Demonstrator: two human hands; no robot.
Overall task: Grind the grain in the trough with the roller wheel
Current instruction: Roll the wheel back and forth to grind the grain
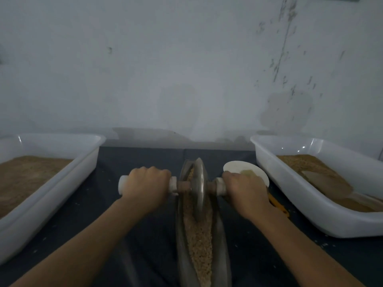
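Both handles are clasped, left hand [145, 186] and right hand [245, 190] flanking the roller wheel [199, 187] so it is kept upright in the trough [182, 235] over the grain [202, 237].

two bare forearms, no sleeves, hands ungloved.

Quick count, 2 hands on deck: left hand [145, 186] & right hand [245, 191]. 1 roller wheel [199, 183] w/ 2 white handle ends, one per side. 1 long trough [184, 255], 1 strip of grain [200, 241] in it. 2 white plastic tubs: left tub [91, 160], right tub [275, 168], both w/ brown stuff inside. 1 small white bowl [238, 165]. 1 orange thing [277, 206], mostly hidden, can't tell what.
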